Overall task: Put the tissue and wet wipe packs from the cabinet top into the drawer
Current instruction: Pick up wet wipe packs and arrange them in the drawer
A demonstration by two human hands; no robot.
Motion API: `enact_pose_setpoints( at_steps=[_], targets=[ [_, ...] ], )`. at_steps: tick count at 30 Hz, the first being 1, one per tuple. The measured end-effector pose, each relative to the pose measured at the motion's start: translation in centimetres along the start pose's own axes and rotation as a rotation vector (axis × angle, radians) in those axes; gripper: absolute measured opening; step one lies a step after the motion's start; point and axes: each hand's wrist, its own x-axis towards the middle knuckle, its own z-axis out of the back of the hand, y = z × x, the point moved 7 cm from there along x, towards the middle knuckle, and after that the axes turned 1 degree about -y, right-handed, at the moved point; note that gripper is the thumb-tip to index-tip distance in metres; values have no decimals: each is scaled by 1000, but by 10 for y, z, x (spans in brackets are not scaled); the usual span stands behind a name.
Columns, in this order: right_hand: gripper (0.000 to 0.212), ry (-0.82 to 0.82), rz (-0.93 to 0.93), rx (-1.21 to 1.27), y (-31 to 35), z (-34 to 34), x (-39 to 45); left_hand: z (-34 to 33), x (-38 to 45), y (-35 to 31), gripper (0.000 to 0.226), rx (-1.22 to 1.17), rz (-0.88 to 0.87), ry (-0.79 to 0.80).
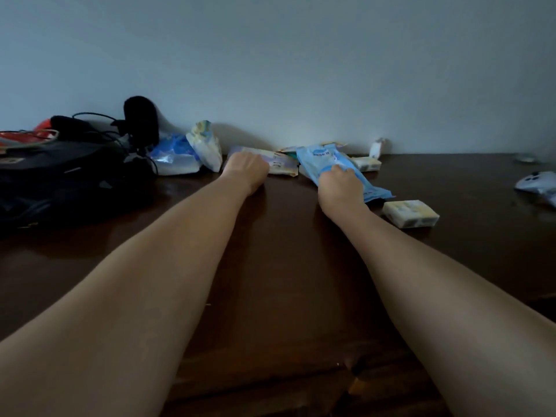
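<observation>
Cabinet top [285, 266]: dark polished wood, the landmark for every item below.

Black bag [60, 176]: far left of the cabinet top, cables and a microphone on it; not task stock.

Blue wet wipe pack [323, 164]: rear centre, against the wall end. Right hand [341, 186] was clenched on its near edge. Judged soft, floppy and slick; best pinched across the body, not the seal.

Flat pale pack [281, 164]: rear centre, under the left hand [245, 170], fingers curled over it; a closed grasp could not be confirmed.

Small tissue pack [410, 213]: right of centre, loose. Judged light and squashy.

Drawer: not in view.
</observation>
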Motion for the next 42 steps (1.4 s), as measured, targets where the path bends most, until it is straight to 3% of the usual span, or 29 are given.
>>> enact_pose_setpoints(
  at_steps=[9, 14, 18, 26, 30, 33, 36, 42],
  targets=[
    [17, -94, 121, -6, -6, 30, -72, 14, -53, -3, 50, -192, 47, 21],
    [21, -113, 7, 176, -25, 23, -68, 22, -35, -12, 48, -106, -2, 76],
    [32, -118, -143, 255, -39, 7, -51, -7, -11, -22, 51, -187, 6, 179],
    [32, -73, -150, 273, -35, 1, -34, -15, 1, -20, 48, -117, -25, 51],
    [28, -75, -162, 387, -33, 6, -45, 1, -44, -5, 57, -252, 47, 24],
    [26, -81, -219, 624, -36, 10, -63, 33, -98, 10, 63, -367, 67, -144],
    [30, -49, -218, 850, -27, 18, -97, 71, -162, 25, 54, -505, 98, -350],
    [19, -77, 6, 1090, 18, 58, -195, 112, -316, 35, 23, -756, 299, -796]
  ],
)
